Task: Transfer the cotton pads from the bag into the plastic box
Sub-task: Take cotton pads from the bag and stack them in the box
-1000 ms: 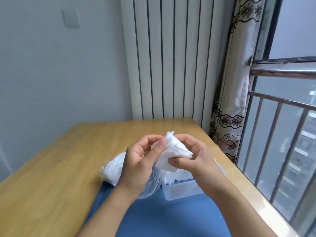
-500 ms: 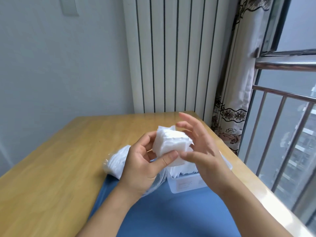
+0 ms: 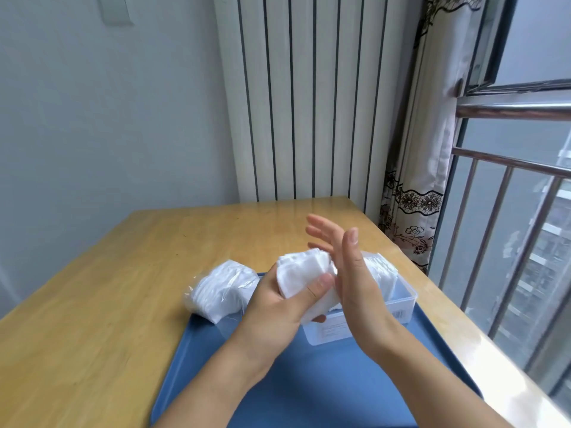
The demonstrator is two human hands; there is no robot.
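Head view: two hands, left hand (image 3: 279, 307) gripping one pad stack (image 3: 304, 274).

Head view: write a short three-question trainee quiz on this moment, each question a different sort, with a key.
1. True or false: the left hand holds a stack of cotton pads.
2. The right hand is: A) curled round the bag; B) open with straight fingers beside the stack; C) flat on the table.
3. Fill in: the plastic box and the bag lie on or partly on a blue ____.

Key: 1 true; 2 B; 3 tray.
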